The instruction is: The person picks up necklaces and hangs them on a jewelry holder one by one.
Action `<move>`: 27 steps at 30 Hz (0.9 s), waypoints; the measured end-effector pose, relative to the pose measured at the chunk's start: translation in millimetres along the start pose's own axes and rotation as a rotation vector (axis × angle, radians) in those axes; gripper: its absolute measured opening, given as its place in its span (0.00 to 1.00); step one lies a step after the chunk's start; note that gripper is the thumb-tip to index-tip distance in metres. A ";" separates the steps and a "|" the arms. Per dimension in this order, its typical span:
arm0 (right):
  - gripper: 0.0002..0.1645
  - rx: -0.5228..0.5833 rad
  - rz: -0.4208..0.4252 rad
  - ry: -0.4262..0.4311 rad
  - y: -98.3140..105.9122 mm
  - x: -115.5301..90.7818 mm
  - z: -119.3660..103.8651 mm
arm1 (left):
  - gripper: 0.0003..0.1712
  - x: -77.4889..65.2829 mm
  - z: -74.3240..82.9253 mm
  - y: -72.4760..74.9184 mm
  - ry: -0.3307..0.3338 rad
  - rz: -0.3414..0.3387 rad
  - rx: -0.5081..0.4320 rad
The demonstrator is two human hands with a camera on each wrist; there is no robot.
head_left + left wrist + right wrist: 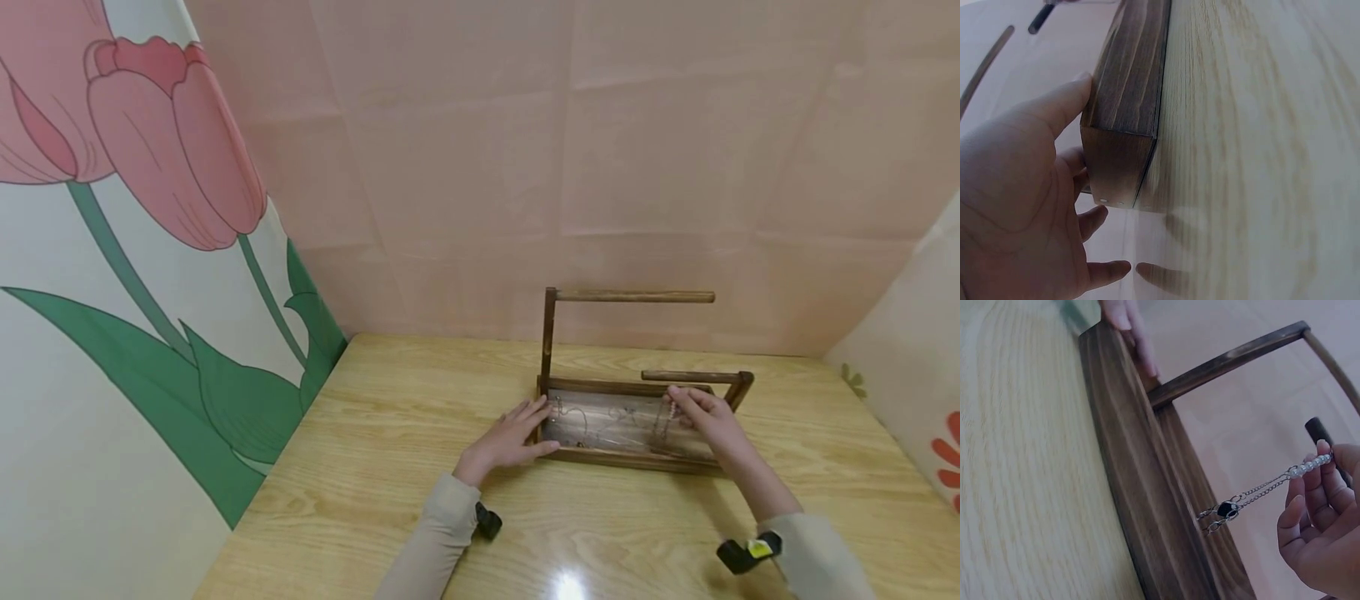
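Observation:
In the head view a dark brown wooden jewelry stand has a shallow tray (pixel 615 457) at its base, with several thin chains (pixel 576 411) lying inside. My right hand (pixel 708 417) pinches a bracelet (pixel 1263 487) between thumb and fingertip over the tray's right part. White pearl beads (pixel 1309 466) sit at its pinched end; silver chain and a black stone (pixel 1227 509) hang below, the lower end hidden behind the tray's wall. At the tray's left end rests my left hand (pixel 513 433), its fingers spread and extended, the thumb touching the front corner.
A tall post (pixel 548 337) carries a long bar (pixel 637 296) above the tray. On the right a lower bar (pixel 686 377) reaches inward, close to my right hand. The wood-grain table (pixel 390 400) meets a pink backdrop (pixel 465 208) behind the stand.

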State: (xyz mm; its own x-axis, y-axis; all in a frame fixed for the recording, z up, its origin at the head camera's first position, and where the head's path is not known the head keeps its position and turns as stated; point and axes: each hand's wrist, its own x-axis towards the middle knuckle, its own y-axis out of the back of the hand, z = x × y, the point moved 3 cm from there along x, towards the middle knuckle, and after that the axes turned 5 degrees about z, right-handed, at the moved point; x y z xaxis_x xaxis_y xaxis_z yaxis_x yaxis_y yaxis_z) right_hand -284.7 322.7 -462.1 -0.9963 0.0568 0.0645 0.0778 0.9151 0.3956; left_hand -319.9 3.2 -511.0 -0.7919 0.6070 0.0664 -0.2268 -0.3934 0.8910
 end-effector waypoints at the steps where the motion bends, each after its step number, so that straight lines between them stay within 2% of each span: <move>1: 0.26 0.013 -0.007 -0.001 -0.4 -0.3 -1.6 | 0.42 0.1 -0.4 -0.2 0.000 0.000 0.002; 4: 0.23 0.095 -0.024 0.003 -2.7 -1.2 -6.1 | 0.42 -0.1 -1.1 -0.4 -0.001 -0.004 0.005; 9: 0.14 0.306 -0.042 0.077 -6.3 -2.6 -14.7 | 0.42 -0.3 -0.9 -1.1 -0.005 -0.004 0.010; 13: 0.13 0.399 -0.060 0.111 -6.9 -4.1 -22.3 | 0.42 -0.4 0.3 -0.7 -0.022 0.009 0.020; 16: 0.16 0.354 -0.056 0.106 -8.2 -6.1 -27.4 | 0.42 -1.2 1.6 1.3 -0.044 0.025 0.027; 21: 0.25 0.163 -0.037 0.141 -12.3 -10.2 -37.4 | 0.43 -3.1 2.1 3.1 -0.051 0.033 0.025; 27: 0.26 0.094 -0.025 0.181 -15.7 -13.6 -49.5 | 0.44 -3.3 1.4 1.6 -0.058 0.021 0.012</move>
State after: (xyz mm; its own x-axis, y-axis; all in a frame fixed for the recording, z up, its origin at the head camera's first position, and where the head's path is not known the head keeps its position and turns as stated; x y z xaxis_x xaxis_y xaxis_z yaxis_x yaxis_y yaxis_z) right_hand -270.6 287.8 -423.8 -0.9744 -0.0309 0.2227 0.0412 0.9492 0.3119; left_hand -316.9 1.6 -509.1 -0.7621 0.6378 0.1112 -0.2028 -0.3983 0.8946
